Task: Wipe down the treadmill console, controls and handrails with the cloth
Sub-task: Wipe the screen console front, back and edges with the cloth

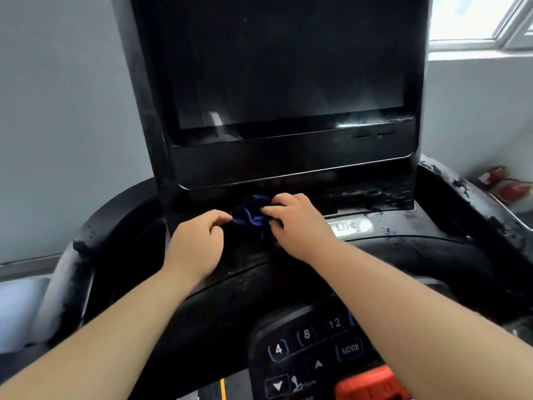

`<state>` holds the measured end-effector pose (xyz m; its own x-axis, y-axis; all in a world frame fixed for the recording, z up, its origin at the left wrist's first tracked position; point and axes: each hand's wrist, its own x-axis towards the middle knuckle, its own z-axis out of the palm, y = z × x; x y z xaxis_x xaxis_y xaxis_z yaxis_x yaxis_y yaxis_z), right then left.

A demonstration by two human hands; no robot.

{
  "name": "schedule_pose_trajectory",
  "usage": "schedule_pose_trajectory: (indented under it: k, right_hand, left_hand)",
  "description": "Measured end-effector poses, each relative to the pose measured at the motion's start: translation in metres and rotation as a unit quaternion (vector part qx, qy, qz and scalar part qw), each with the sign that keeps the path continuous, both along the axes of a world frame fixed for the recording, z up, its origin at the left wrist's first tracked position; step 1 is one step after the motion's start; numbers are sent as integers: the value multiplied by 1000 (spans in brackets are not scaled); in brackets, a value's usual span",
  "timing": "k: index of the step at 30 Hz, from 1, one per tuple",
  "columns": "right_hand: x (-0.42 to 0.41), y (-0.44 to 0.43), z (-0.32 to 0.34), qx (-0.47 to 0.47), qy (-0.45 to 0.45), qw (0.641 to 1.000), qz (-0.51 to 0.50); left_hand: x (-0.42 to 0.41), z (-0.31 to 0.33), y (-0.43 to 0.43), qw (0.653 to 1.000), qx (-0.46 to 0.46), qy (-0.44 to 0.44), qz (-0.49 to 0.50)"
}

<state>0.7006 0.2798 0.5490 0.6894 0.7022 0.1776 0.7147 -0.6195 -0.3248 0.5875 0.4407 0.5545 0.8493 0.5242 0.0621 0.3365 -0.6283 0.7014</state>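
1. Left of frame: plain grey wall (57, 111); worn, flaking left handrail (72, 269) at lower left.
2. Left hand (196, 243), centre, curled, fingertips pinching the edge of the dark blue cloth (249, 212).
3. Cloth bunched on the console ledge (403, 226) under the dark screen (288, 67).
4. Right hand (297, 223) closed on the cloth.
5. Lower right: control panel (305, 342), orange stop button (372, 382).
6. Upper right: window (478, 18); scuffed right handrail (476, 203).

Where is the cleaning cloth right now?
In the head view, the dark blue cloth sits bunched at centre on the console ledge just below the dark screen, gripped by the right hand with the left hand beside it.
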Motion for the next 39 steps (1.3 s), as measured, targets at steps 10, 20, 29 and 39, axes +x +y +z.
schedule_pose_trajectory:
  k: [10, 20, 29, 39]
  right_hand:
    - [68, -92, 5, -30, 31, 971, -234]
    - [69, -86, -4, 61, 58, 989, -118]
    - [96, -174, 22, 213, 226, 903, -296]
    - [82, -192, 53, 522, 508, 652, -211]
  left_hand:
    - [40, 7, -39, 983, 90, 48, -154]
    - [67, 15, -54, 975, 136, 73, -158]
    - [84, 24, -90, 990, 62, 41, -120]
    - [150, 55, -177, 846, -532, 33, -31]
